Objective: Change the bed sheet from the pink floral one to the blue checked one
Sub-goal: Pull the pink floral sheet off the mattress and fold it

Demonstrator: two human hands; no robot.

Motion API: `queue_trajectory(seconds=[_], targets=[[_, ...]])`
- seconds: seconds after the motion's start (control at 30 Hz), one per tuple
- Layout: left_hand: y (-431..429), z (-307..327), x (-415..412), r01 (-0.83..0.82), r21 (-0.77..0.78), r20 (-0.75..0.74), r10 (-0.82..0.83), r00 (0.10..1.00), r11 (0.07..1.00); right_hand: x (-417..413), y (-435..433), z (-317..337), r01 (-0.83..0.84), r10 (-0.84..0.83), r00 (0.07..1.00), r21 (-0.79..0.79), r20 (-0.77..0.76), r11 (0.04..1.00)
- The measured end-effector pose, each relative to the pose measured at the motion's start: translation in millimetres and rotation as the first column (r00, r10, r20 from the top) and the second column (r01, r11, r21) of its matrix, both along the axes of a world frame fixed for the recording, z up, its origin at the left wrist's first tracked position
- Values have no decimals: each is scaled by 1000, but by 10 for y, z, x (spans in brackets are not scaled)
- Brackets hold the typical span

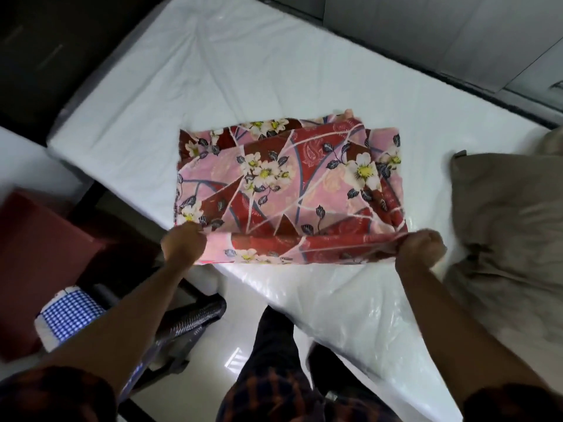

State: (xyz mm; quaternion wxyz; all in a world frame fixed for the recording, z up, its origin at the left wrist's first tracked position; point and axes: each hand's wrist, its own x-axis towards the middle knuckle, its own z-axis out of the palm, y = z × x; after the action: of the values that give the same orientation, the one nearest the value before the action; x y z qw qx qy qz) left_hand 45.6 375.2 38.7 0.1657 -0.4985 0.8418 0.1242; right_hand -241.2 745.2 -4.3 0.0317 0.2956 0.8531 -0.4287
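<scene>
Nearest, the blue checked sheet (70, 312) lies folded at lower left, off the bed. Left hand (182, 243) and right hand (422, 246) each clamp a near corner of the folded pink floral sheet (286, 190) — uneven pulling would likely skew its layers on the slick, plastic-wrapped mattress (350, 315). A brown pillow (502, 223) lies right; grey panels (426, 41) stand beyond.

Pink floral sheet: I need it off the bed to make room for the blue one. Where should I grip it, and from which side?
Probably the two near corners, from the bedside where the person stands. The folded pink floral sheet lies flat with its near edge at the mattress rim, where left hand and right hand pinch it.
</scene>
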Motion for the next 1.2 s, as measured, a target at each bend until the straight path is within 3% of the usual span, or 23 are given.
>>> queue_trajectory(seconds=[0.07,0.27,0.43,0.53,0.63,0.73,0.83,0.93,1.1,1.2], targets=[[-405,81,-428,-9,-52,-11,8,1000,999,-591,-482,-33,28,-29,1000,-88,-7,996],[-1788,-41,-1800,-35,-168,-73,23,997,985,-2043,-1761,-77,-140,137,984,-16,-117,990],[-2452,-577,-2419,41,-89,81,-33,996,995,-2590,-2112,-531,-233,233,972,-4,-10,972],[-2416,-978,-2376,195,-97,61,-189,980,976,-2382,-1978,-799,-289,290,957,116,14,950],[-2197,-1329,-2132,444,-113,-17,-448,894,889,-1771,-1804,-908,-237,247,967,147,-58,960],[-2056,-1614,-1777,527,-33,15,-527,850,849,-1143,-1536,-1071,-107,135,980,183,-146,977],[-2162,-1756,-1589,398,5,19,-398,917,917,-792,-1393,-1170,219,-221,975,58,33,974],[-2282,-1795,-1631,371,29,19,-371,928,928,-739,-1341,-1245,456,-439,889,-150,129,877],[-2313,-1801,-1876,238,-34,-70,-240,968,971,-782,-1116,-1227,407,-353,913,-392,205,825],[-2415,-1786,-2107,44,-73,-71,-49,996,996,-928,-1040,-1155,351,-274,936,-507,222,788]])
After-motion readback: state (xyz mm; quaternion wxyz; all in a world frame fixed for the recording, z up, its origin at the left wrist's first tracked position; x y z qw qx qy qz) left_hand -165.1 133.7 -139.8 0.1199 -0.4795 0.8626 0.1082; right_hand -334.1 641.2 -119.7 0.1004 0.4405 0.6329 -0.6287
